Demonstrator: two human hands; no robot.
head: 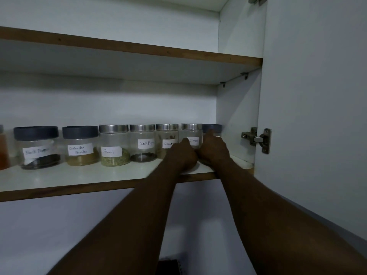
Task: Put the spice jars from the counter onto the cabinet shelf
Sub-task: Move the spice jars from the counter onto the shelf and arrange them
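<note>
A row of labelled spice jars stands on the white cabinet shelf (79,178). From the left come an orange jar (3,149), black pepper (37,147), coriander powder (80,145), fennel (114,145), a second black pepper (142,143) and cinnamon (166,133). The silver-lidded cloves jar (192,132) stands near the right end, with a dark-lidded jar (213,128) behind it, mostly hidden. My left hand (181,154) holds the cloves jar's left side and my right hand (213,148) its right side. Both hands cover the jar's lower half.
The open cabinet door (317,116) hangs at the right on a metal hinge (256,138). An upper shelf (139,47) runs above the jars. The cabinet's right wall (236,120) stands just past the last jar. Bare shelf surface lies in front of the row.
</note>
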